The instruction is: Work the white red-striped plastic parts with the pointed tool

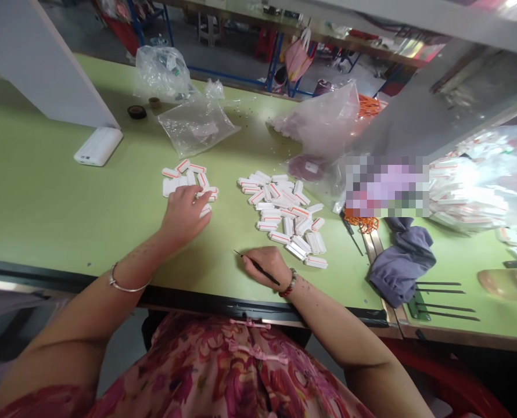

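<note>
My left hand (184, 213) reaches onto the near edge of a small pile of white plastic pieces with red stripes (187, 176) on the green table; its fingers curl over one or two pieces. My right hand (265, 266) rests on the table near the front edge, fingers closed on a thin dark brush (255, 266) whose tip points left. A larger pile of the same white and red pieces (287, 216) lies just beyond the right hand.
A white box (98, 146) lies at the left, beside a grey panel (40, 64). Clear plastic bags (195, 123) and tape rolls (137, 111) sit at the back. A grey cloth (401, 264), more brushes (442, 296) and bagged pieces (471, 191) are on the right.
</note>
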`<action>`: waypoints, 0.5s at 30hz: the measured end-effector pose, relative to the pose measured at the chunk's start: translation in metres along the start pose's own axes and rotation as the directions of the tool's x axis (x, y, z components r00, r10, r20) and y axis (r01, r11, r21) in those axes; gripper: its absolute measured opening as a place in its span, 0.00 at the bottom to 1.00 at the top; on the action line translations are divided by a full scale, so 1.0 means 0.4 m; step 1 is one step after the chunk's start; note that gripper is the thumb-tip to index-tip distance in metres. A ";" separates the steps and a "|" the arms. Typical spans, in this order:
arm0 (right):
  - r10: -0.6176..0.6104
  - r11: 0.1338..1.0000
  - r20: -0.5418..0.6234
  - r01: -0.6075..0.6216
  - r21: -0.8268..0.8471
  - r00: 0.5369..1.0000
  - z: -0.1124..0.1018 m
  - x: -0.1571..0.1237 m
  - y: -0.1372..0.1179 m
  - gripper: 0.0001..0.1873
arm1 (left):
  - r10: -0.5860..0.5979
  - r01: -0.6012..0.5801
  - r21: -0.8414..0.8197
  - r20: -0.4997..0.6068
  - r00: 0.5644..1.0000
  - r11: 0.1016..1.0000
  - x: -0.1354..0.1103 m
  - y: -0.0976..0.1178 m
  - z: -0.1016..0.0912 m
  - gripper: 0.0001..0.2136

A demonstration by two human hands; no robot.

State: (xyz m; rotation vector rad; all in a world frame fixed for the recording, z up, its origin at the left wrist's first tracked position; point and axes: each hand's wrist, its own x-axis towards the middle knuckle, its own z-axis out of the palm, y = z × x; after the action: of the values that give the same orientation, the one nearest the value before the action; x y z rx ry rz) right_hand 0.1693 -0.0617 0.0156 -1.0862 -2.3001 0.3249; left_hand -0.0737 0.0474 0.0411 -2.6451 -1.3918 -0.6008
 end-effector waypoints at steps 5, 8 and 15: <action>-0.004 1.000 0.029 0.004 0.013 1.000 0.003 0.001 -0.001 0.20 | 0.105 -0.091 -0.134 0.100 0.989 0.987 0.155 0.063 0.058 0.23; 0.001 1.000 0.031 -0.002 0.006 1.000 0.003 -0.001 -0.001 0.20 | -0.041 0.082 -0.186 0.213 0.976 0.979 0.258 0.116 0.136 0.28; 0.001 1.000 0.075 0.000 -0.014 0.997 0.003 -0.004 0.004 0.19 | 0.024 0.053 -0.312 0.239 0.971 0.949 0.217 0.210 0.206 0.24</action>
State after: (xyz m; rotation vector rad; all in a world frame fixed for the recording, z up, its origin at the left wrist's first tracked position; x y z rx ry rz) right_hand 0.1705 -0.0619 0.0135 -1.0994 -2.3710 0.3554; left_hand 0.0627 0.0869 0.0071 -3.0530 -1.4871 -0.5632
